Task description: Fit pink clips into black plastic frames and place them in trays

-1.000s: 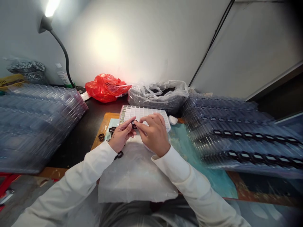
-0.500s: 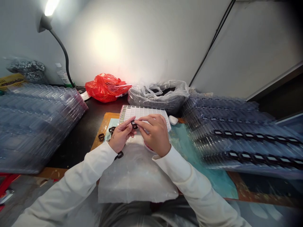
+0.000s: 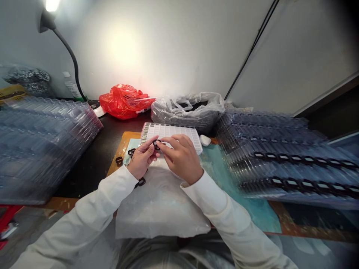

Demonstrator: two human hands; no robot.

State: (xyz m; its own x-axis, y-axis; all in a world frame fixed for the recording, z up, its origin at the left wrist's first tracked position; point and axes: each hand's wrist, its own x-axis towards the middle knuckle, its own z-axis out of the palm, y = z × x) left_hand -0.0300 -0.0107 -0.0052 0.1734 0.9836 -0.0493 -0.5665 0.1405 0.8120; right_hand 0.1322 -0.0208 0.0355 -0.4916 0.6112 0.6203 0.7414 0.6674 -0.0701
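1. Stacks of clear plastic trays [image 3: 42,142] crowd the dark table [image 3: 95,157] on the left, under a gooseneck lamp [image 3: 47,20] against a pale wall.
2. Left hand [image 3: 141,160] and right hand [image 3: 182,157] meet over a white cushion [image 3: 159,205]; fingers of both pinch a small black ring [image 3: 156,145], probably a plastic part.
3. White grid tray [image 3: 168,131] lies just behind; a red bag [image 3: 123,101] further back.
4. More tray stacks [image 3: 280,157] fill the right.

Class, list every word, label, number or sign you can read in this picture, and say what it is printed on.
None can be read.
Bottle by the lamp: has a label, too small and blurred to read.
Yellow crate at the far left: dark marks, blurred.
White grid tray, red bag: no print shows.
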